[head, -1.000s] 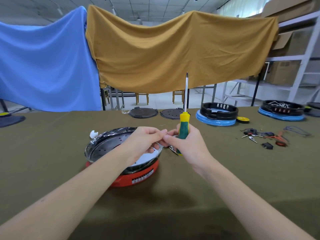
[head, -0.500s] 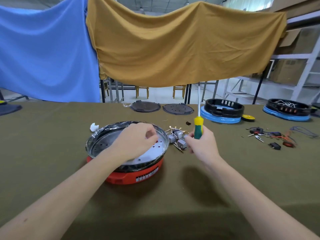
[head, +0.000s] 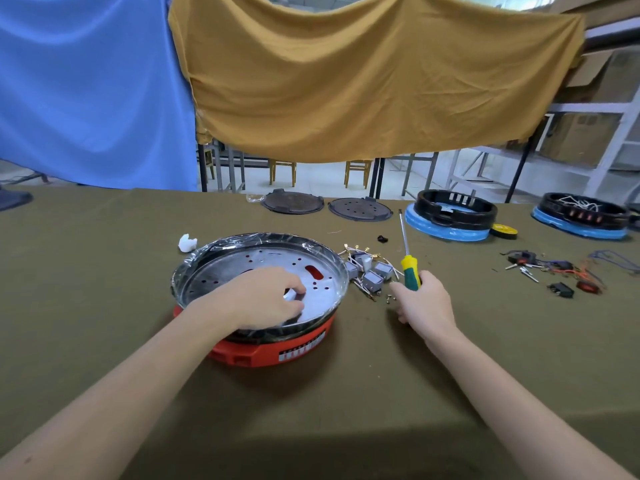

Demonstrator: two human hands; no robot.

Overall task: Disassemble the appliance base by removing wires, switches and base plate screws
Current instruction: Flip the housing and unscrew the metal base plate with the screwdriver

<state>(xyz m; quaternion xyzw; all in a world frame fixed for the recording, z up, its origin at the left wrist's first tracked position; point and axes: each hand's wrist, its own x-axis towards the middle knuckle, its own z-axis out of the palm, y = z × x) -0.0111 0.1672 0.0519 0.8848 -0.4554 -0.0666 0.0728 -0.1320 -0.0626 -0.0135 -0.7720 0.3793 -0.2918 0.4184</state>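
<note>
Left hand (head: 265,299) lies palm-down inside the base (head: 259,296), fingers curled onto the silver plate (head: 322,289), fingertips near a small pale part; whether it pinches that part cannot be told. Right hand (head: 424,303) grips the green-and-yellow handle of a screwdriver (head: 408,261), shaft upright and tilted slightly left, tip up; this hand sits just right of the base, above the table (head: 104,254).

Base: round, red housing below, black rim wrapped in clear film, perforated silver plate on top with a red slot showing through. It sits at centre-left of the olive-covered table.

Just right of the base, between it and the right hand: a cluster of grey switches (head: 370,271) with white wires and brass terminals; a few loose screws (head: 391,298) lie beside them. Just beyond the base's left rim: a white scrap (head: 187,243).

Behind the base, at the table's far edge: two dark discs (head: 292,202). Farther right of the base: two black rings on blue bases (head: 450,216), a yellow-and-black tape roll (head: 504,232), and a scatter of red and black parts with wires (head: 554,271).

Behind the table hang a blue cloth (head: 86,91) and a mustard cloth (head: 363,81).
</note>
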